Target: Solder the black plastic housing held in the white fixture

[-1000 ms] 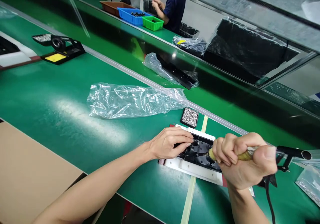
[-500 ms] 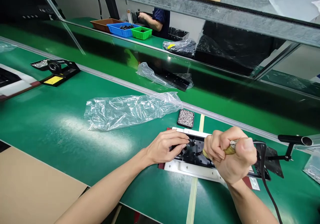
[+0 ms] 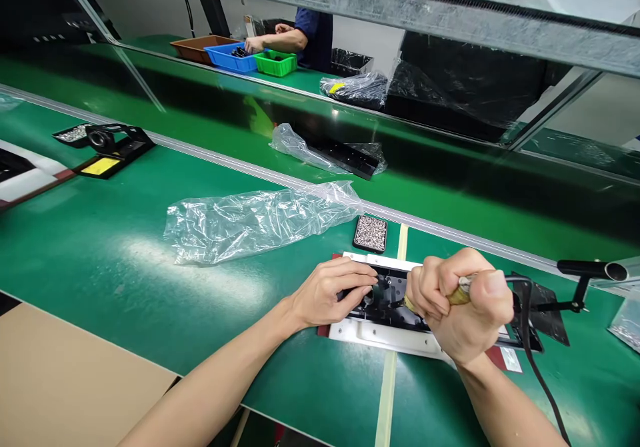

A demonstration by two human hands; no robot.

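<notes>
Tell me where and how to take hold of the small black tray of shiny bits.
Come from above and, I'd judge, pinch the small black tray by its left and right walls: it is squarish, low and lies flat. Its near side sits close to the white fixture. Keep it level, as it looks open-topped.

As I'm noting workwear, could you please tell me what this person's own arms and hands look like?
The left hand and right hand are ungloved; no ring, watch or bracelet shows. The left forearm and right forearm are bare too, with no sleeve in view.
</notes>
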